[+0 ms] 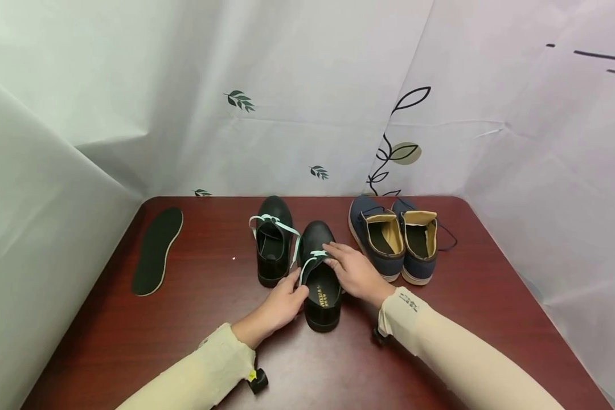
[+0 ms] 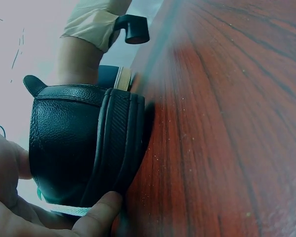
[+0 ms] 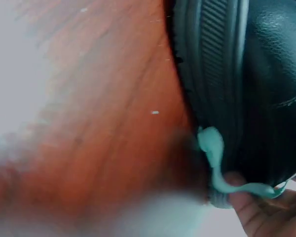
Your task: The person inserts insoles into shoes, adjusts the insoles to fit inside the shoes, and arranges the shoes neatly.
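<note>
A black leather shoe (image 1: 316, 232) with mint-green laces stands on the table, toe pointing away, gold lettering on the insole inside. At its left side my left hand (image 1: 281, 303) pinches a shoelace that runs straight from the eyelets. In the left wrist view the lace (image 2: 64, 210) passes under these fingers, beside the shoe's heel (image 2: 69, 128). My right hand (image 1: 356, 272) lies along the shoe's right side, fingertips at the lacing. The right wrist view shows a lace end (image 3: 214, 153) curling over the sole edge, with its fingers holding the lace farther along.
Just left stands the matching black shoe (image 1: 275, 206), its mint laces hanging loose. A pair of navy shoes, the left shoe (image 1: 363, 216) and the right shoe (image 1: 419, 262), with tan lining, sits to the right. A dark insole (image 1: 156, 250) lies far left. White sheeting (image 1: 297, 136) borders the table.
</note>
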Demonstrator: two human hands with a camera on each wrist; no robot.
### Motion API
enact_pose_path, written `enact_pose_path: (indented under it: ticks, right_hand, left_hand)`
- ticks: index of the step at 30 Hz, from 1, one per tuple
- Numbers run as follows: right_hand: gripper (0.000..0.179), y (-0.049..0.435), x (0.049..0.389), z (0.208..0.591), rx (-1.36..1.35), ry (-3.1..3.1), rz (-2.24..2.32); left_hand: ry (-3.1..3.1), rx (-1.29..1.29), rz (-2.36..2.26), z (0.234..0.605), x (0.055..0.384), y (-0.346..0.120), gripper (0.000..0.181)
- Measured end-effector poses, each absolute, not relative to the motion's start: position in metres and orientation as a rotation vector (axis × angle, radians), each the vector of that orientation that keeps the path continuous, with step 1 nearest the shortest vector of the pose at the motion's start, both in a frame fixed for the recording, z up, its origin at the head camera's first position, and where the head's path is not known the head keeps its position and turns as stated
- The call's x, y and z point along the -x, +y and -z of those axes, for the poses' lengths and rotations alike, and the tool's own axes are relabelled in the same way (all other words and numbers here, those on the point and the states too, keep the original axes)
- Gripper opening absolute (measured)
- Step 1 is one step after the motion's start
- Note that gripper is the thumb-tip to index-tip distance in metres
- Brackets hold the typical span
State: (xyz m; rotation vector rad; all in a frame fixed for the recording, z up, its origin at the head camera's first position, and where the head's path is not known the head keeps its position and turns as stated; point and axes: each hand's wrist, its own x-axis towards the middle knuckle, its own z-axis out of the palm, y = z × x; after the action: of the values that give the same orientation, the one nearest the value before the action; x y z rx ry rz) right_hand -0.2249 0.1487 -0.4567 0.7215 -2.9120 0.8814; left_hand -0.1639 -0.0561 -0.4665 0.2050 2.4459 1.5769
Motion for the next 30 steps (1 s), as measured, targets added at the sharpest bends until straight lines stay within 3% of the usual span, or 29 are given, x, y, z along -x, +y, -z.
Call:
enact_pose_path:
  ticks: [8,21,30]
  right_hand:
    - [0.043,0.149,0.224,0.464,-0.663,-2.911,-1.085]
    - [0.044,0.136,0.224,0.469,-0.554,-2.943,-0.916]
    - [0.045,0.135,0.223,0.466,-0.574,-2.944,-0.875]
  left_hand:
    - [2.427,-0.201,-1.601,0.465,0.164,-0.055,0.062]
    - [2.303,-0.081,-1.690,0.469,0.157,-0.056,0.064]
    - [2.557,-0.200,-1.477,0.453,0.136,-0.077,0.057]
